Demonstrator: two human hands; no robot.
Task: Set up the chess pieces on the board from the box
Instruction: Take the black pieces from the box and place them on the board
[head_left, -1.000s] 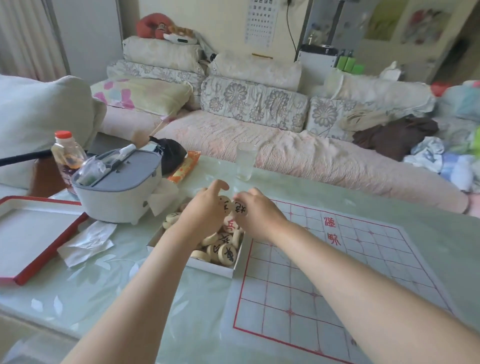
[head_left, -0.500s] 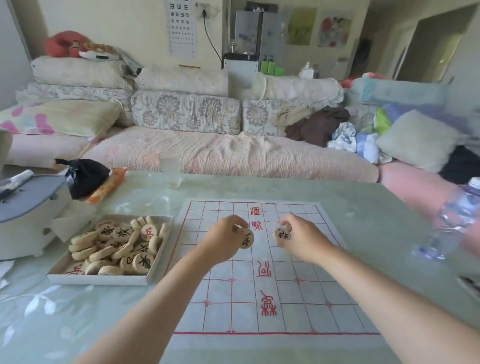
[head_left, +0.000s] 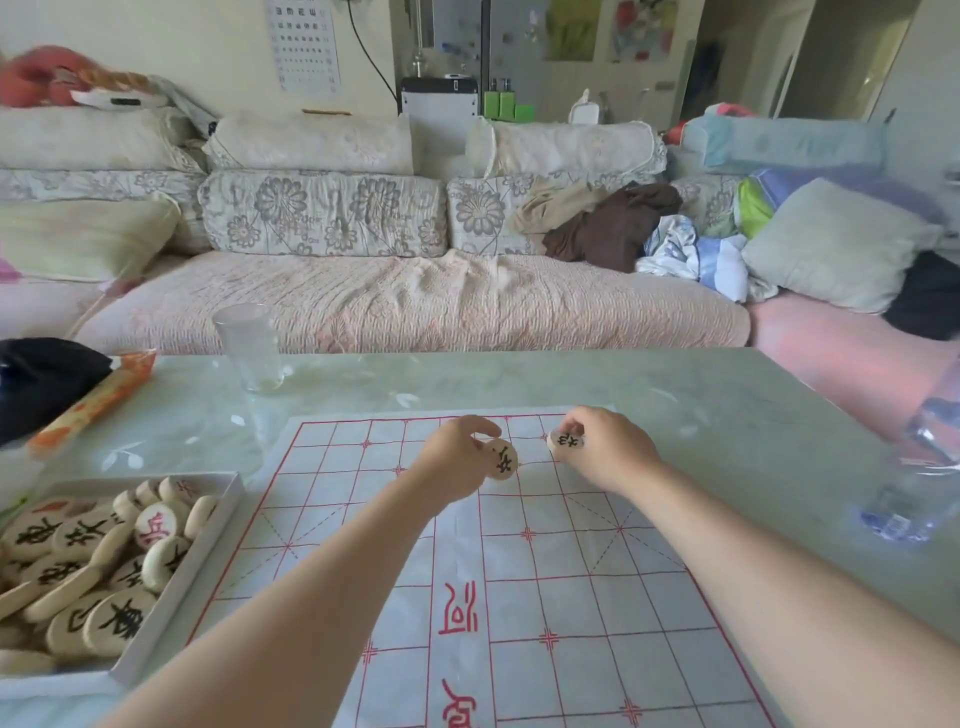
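Observation:
A white paper board (head_left: 587, 587) with a red grid and red characters lies on the table in front of me. Over its far rows, my left hand (head_left: 454, 462) pinches a round wooden piece (head_left: 503, 460) with a black character, held tilted. Just to the right, my right hand (head_left: 608, 452) pinches a second black-character piece (head_left: 566, 440). No other pieces stand on the visible board. At the left, a shallow white box (head_left: 210, 535) holds several more wooden discs, black and red.
An empty drinking glass (head_left: 249, 345) stands beyond the board's far left corner. A black bag (head_left: 36, 382) and an orange packet (head_left: 91, 400) lie at the left edge. A clear plastic bottle (head_left: 919, 467) stands at the right. A sofa runs behind the table.
Both hands lifted a piece each from the box, carried them right over the board, and have now moved toward its far rows. The view swung right.

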